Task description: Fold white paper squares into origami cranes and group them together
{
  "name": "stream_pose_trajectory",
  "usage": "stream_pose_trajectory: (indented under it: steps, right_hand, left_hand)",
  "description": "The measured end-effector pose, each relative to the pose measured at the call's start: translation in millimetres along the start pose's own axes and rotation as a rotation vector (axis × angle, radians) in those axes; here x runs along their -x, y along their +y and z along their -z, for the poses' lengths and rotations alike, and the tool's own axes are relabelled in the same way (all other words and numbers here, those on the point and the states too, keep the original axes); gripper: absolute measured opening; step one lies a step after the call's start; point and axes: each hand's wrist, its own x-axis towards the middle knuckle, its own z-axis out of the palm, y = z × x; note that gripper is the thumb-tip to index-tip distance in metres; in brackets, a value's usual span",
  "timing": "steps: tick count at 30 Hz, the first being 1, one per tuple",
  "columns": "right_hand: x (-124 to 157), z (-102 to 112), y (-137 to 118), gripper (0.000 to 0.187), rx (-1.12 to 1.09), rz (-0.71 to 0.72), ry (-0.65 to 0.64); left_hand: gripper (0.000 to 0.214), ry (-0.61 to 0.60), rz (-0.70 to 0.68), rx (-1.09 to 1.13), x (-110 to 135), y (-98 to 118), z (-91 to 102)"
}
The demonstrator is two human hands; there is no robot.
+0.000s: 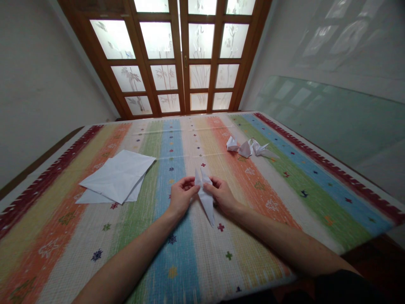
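Note:
Between my two hands is a folded white paper [206, 204], long and narrow. Its lower end tapers to a point toward me, and two pointed flaps stand up at the far end. My left hand [182, 194] pinches its left side, thumb on top. On the other side my right hand [223, 195] grips it the same way, the thumb pressing near the middle. The fingers beneath the paper are partly hidden.
Left of my hands lie several flat white paper sheets [120, 175], loosely stacked. Folded white paper pieces [245, 148] sit together at the back right. A striped tablecloth [145, 236] covers the table. Beyond it are wooden doors [182, 76] with glass panes.

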Motion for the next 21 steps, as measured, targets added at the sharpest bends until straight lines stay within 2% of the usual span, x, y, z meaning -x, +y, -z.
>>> stream_pose_trajectory:
  steps: [4, 8, 10, 13, 17, 19, 21]
  right_hand:
    - [-2.0, 2.2, 2.4, 0.03, -0.023, -0.018, -0.032]
    - [-2.9, 1.6, 0.9, 0.029, -0.025, -0.049, 0.012]
    - [-2.8, 0.4, -0.7, 0.03, -0.019, -0.048, 0.038]
    - [-3.0, -1.1, -2.2, 0.034, -0.017, -0.02, 0.108]
    - [-3.9, -0.9, -2.2, 0.039, 0.011, 0.042, 0.205]
    - [-3.3, -0.8, -2.5, 0.037, 0.045, 0.065, 0.201]
    - [-1.3, -1.6, -3.3, 0.034, 0.086, 0.08, 0.159]
  left_hand:
    - [0.034, 0.048, -0.043, -0.007, -2.1, 1.6, 0.8]
    - [0.036, 0.107, -0.046, 0.022, -4.7, 2.0, 1.9]
    - [0.039, 0.081, 0.016, 0.073, -5.1, 1.5, 1.6]
    - [0.038, -0.03, 0.117, 0.116, -2.3, 0.4, -0.3]
    - [0.032, -0.165, 0.141, 0.015, 4.8, -2.4, -3.2]
    - [0.03, -0.167, 0.128, -0.035, 6.4, -4.4, -3.3]
    - [0.029, -0.116, 0.105, -0.051, 5.2, -5.9, -2.1]
